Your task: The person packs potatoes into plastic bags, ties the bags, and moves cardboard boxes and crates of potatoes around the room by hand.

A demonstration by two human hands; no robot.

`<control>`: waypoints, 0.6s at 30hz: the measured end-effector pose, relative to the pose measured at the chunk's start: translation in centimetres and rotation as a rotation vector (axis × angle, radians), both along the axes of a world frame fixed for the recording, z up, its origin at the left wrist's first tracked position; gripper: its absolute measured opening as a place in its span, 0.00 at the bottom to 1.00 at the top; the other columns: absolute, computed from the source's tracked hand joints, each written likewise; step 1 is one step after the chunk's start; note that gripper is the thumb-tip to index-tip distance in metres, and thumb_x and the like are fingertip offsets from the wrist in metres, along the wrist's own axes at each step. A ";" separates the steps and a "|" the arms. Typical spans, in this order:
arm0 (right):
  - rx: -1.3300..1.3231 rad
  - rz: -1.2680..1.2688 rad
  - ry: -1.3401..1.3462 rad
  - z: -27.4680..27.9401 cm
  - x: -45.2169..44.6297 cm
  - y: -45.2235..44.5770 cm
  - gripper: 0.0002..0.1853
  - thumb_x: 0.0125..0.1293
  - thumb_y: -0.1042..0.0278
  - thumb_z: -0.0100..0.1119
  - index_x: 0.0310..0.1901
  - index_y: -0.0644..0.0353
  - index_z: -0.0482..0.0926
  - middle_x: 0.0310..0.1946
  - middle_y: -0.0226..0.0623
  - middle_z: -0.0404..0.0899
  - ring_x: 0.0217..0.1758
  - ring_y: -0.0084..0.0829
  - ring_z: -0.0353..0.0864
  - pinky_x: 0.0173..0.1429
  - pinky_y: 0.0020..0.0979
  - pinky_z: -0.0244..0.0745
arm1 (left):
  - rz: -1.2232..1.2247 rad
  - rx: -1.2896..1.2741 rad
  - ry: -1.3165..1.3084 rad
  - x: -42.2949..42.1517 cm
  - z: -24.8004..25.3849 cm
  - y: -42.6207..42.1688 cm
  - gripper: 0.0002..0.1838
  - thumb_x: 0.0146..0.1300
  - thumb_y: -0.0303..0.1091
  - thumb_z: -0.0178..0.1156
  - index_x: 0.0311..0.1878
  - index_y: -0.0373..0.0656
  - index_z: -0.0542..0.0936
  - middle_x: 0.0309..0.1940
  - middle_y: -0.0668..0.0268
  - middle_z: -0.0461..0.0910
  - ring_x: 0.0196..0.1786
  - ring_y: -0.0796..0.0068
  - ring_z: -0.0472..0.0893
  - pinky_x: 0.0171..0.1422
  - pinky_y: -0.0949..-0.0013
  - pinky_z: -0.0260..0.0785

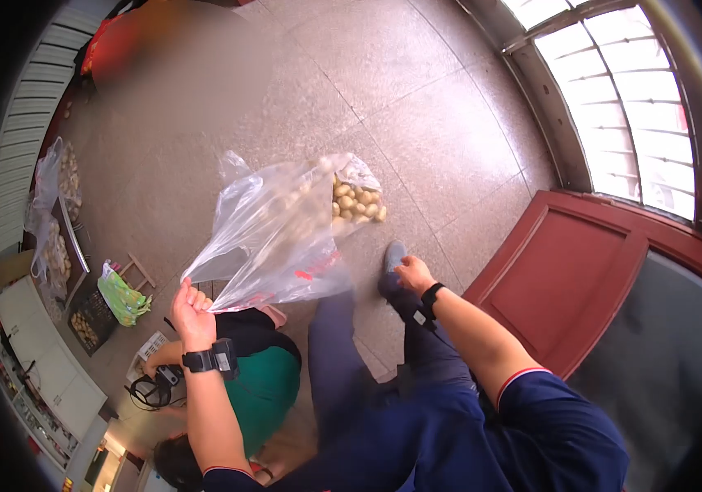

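Note:
My left hand [193, 316] is closed on the gathered edge of a large clear plastic bag [277, 234] with red print. The bag stretches away from my fist across the floor. By its far end lies a heap of small yellow-brown potatoes [356, 201], partly under clear plastic. Whether that plastic is the same bag, I cannot tell. My right hand [414, 273] hangs above my grey shoe [393, 256], fingers loosely bent and partly apart, with nothing visible in them. It does not touch the bag.
A person in a green top [265, 377] crouches beside my left arm. At left are a dark crate [88, 316], a green bag [123, 295] and more bagged potatoes [57, 254]. A red door panel [560, 271] stands at right, below a barred window [630, 98].

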State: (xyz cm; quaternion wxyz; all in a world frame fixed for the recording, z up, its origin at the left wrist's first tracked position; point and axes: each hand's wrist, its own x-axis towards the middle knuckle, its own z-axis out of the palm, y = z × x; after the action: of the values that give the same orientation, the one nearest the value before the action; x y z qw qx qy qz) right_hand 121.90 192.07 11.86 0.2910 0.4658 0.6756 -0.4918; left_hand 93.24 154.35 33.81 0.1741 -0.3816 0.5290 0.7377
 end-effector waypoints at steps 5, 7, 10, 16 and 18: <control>-0.019 0.043 -0.014 -14.7 -0.1 1.0 0.28 0.57 0.71 0.55 0.61 0.66 0.65 0.28 0.42 0.78 0.22 0.31 0.77 0.25 0.31 0.74 | 0.004 -0.091 0.349 0.4 -1.3 6.7 0.09 0.70 0.32 0.50 0.46 0.37 0.74 0.19 0.75 0.60 0.21 0.84 0.60 0.26 0.77 0.56; 0.044 0.062 0.002 -19.8 -1.3 1.8 0.29 0.57 0.71 0.55 0.62 0.63 0.64 0.23 0.40 0.77 0.21 0.32 0.77 0.23 0.32 0.74 | 0.001 -0.103 0.455 0.3 -2.6 7.6 0.10 0.71 0.32 0.49 0.47 0.36 0.74 0.20 0.74 0.60 0.21 0.84 0.60 0.26 0.77 0.55; 0.096 0.083 -0.043 -24.9 -3.4 3.0 0.30 0.57 0.69 0.55 0.63 0.61 0.64 0.23 0.41 0.77 0.21 0.32 0.77 0.23 0.34 0.74 | -0.034 -0.145 0.555 -0.4 -3.8 8.9 0.12 0.71 0.32 0.47 0.50 0.34 0.73 0.20 0.75 0.59 0.21 0.85 0.58 0.26 0.77 0.54; 0.188 0.118 -0.056 -30.2 -7.3 3.4 0.33 0.58 0.64 0.55 0.65 0.59 0.60 0.44 0.56 0.78 0.49 0.51 0.79 0.51 0.43 0.77 | -0.085 -0.125 0.812 -0.4 -6.5 9.8 0.12 0.74 0.31 0.41 0.50 0.33 0.70 0.20 0.74 0.56 0.17 0.85 0.56 0.21 0.80 0.51; 0.148 0.337 -0.125 -30.1 -8.9 3.6 0.32 0.57 0.54 0.60 0.61 0.55 0.65 0.60 0.57 0.66 0.63 0.57 0.66 0.65 0.45 0.65 | -0.085 -0.143 0.866 0.2 -7.4 10.0 0.12 0.74 0.30 0.40 0.51 0.33 0.69 0.20 0.74 0.56 0.17 0.85 0.55 0.21 0.81 0.51</control>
State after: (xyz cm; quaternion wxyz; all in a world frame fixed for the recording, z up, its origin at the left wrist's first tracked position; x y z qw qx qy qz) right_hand 112.97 195.62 -18.20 0.3755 0.3959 0.7589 -0.3554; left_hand 93.48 164.34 26.42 -0.0604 -0.0261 0.6184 0.7831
